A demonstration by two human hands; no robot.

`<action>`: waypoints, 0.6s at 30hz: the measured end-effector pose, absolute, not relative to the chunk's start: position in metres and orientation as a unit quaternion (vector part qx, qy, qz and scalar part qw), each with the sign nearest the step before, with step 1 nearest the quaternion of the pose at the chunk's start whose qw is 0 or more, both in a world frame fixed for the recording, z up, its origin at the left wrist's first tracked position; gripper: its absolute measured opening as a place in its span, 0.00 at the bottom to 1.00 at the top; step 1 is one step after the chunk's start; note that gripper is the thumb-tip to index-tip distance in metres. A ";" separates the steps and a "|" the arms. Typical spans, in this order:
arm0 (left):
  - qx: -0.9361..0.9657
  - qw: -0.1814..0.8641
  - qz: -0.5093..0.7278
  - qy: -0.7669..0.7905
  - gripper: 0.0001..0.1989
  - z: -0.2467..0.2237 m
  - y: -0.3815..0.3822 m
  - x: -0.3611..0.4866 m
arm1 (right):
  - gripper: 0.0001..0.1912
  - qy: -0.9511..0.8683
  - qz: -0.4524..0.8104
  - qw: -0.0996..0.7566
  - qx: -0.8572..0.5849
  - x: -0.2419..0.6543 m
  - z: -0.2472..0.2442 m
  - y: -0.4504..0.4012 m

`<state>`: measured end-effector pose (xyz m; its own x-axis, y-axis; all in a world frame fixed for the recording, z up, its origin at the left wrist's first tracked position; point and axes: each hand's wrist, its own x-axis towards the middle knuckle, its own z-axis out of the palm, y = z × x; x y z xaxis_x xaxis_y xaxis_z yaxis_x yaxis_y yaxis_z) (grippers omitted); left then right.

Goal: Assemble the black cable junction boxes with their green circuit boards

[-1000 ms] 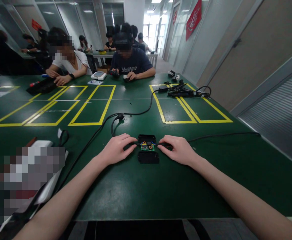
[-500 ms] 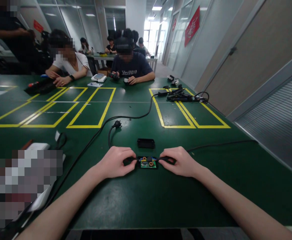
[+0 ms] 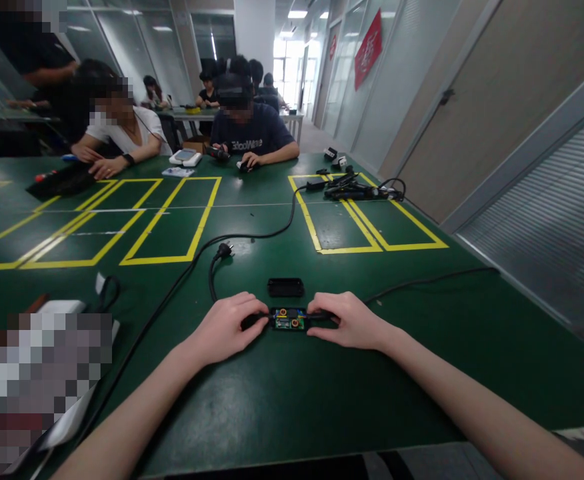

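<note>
A small green circuit board (image 3: 289, 321) with copper-wound coils sits inside a black plastic case half (image 3: 289, 329) on the table. At the case's left end, my left hand (image 3: 235, 327) is closed, thumb and fingers around the black cable where it enters. My right hand (image 3: 348, 321) is closed at the opposite end, its fingertips at the case's two right corners with the other black cable (image 3: 379, 296) running under the palm. The matching black cover (image 3: 285, 287) lies just beyond the case, hollow side up. A plug (image 3: 225, 250) on a short cable rests farther left.
A long black cord (image 3: 169, 293) crosses the table at left. Yellow tape (image 3: 205, 220) marks rectangles farther off. Black adapters and cables (image 3: 352, 188) are heaped at the far right. A blurred-out item with white parts lies near left. Two people (image 3: 255, 133) (image 3: 127, 133) work across the table.
My fingers have moved from the cables in toward the case ends; the right fingertips now reach the case corners. The case sits deeper around the board. The whole view has shifted slightly.
</note>
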<state>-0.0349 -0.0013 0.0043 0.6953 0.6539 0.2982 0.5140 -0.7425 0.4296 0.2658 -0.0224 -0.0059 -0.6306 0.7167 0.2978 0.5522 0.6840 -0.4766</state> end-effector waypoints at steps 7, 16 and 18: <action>0.914 0.164 0.227 0.292 0.12 0.004 -0.001 -0.037 | 0.09 -0.909 0.115 0.270 -0.297 0.261 -0.006 -0.022; 0.937 0.106 0.189 0.272 0.12 0.010 -0.005 -0.033 | 0.09 -0.916 0.104 0.245 -0.301 0.261 0.000 -0.023; 0.930 0.125 0.210 0.276 0.10 0.010 -0.004 -0.034 | 0.10 -0.900 0.101 0.272 -0.326 0.260 -0.001 -0.021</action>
